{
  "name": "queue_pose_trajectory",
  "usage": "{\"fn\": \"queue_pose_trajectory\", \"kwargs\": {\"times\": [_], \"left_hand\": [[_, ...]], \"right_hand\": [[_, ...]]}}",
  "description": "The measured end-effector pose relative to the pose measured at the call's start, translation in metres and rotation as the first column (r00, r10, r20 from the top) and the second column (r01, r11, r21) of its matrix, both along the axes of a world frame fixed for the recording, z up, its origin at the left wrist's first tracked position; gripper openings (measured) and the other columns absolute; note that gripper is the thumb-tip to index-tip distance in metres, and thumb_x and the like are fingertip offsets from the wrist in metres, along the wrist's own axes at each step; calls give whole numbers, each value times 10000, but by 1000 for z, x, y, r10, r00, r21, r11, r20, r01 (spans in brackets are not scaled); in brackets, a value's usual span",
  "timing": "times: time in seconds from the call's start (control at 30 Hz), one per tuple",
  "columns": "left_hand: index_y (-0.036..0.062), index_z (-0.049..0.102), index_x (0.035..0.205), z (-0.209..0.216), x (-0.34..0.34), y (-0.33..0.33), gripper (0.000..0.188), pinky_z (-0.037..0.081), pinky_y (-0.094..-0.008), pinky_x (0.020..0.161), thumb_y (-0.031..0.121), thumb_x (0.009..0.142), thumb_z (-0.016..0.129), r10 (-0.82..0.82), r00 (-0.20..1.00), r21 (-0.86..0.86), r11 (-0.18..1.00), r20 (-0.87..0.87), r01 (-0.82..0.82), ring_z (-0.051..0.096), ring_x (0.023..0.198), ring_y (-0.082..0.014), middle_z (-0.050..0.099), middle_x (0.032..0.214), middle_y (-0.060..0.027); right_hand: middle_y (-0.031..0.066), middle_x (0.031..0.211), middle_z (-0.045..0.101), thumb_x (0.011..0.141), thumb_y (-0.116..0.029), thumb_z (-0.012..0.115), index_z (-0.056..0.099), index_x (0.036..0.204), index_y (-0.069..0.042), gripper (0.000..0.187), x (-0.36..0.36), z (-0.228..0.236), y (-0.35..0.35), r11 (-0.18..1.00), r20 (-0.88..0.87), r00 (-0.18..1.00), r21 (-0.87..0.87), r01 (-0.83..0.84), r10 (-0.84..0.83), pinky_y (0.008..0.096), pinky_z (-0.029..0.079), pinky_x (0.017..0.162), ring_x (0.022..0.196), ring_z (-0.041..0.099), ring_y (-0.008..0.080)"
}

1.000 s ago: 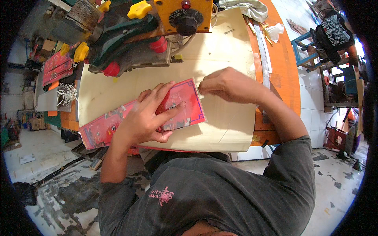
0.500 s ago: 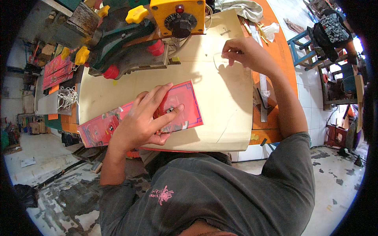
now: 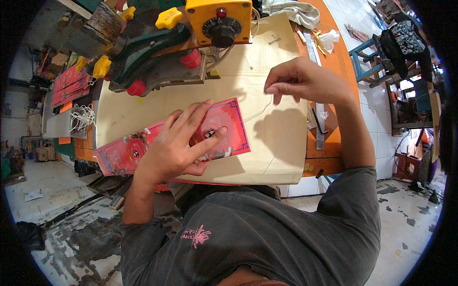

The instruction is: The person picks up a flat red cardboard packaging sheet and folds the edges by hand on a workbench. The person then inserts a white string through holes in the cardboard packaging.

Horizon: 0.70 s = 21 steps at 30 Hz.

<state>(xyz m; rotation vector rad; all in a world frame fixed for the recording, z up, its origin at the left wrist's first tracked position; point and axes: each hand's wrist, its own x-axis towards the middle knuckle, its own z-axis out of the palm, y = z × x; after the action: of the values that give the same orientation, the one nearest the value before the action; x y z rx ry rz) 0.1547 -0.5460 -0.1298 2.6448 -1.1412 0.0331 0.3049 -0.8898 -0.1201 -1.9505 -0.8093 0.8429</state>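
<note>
Under my left hand [image 3: 177,143] lies a long red printed card [image 3: 234,136] with a blue border and a metal-ringed hole. The hand rests palm down across it, fingers spread; the middle of the card is covered. Its right end sticks out past my index finger, its left end past my wrist. To the right and above the table, my right hand [image 3: 298,88] is closed in a pinch on a thin pale string [image 3: 261,112]. The string droops from the fingertips toward the card's right edge; whether it is attached there I cannot tell.
A cream sheet [image 3: 281,157] covers the orange table [image 3: 336,43]. At the back stands a machine with a yellow dial box [image 3: 218,21] and red and yellow knobs. A metal ruler [image 3: 320,131] lies at right; a bundle of white strings [image 3: 82,119] and red cards [image 3: 71,86] are at left.
My right hand has come nearer and down, drawing the string with it toward the card. The left hand and the card have shifted only slightly.
</note>
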Motion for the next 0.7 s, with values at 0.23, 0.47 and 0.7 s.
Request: {"fn": "queue_pose_trajectory", "kwargs": {"times": [0.23,0.47,0.7], "left_hand": [[235,717,1421,2,1,-8,867,459,-585,1133,313,575,887,12,996,-91,996,88,-4,555,1409,-494,456,1631,-290],[222,732,1399,5,4,-12,827,455,-599,1147,305,593,898,14,992,-139,990,125,3,544,1430,-493,449,1642,-286],[214,733,1402,3,3,-8,837,458,-592,1138,284,584,897,13,993,-128,992,114,2,541,1433,-489,441,1651,-283]], "right_hand": [[24,957,798,1090,-258,680,718,1147,-28,239,-21,-17,22,980,-293,941,154,-128,169,206,447,544,663,645,51],[16,876,770,1092,-269,676,723,1051,-48,230,-15,-13,18,973,-385,912,225,-53,138,214,408,511,608,586,40],[22,849,762,1090,-270,687,719,1042,-35,241,-14,-14,16,963,-423,897,269,-9,126,213,389,486,571,554,31]]}}
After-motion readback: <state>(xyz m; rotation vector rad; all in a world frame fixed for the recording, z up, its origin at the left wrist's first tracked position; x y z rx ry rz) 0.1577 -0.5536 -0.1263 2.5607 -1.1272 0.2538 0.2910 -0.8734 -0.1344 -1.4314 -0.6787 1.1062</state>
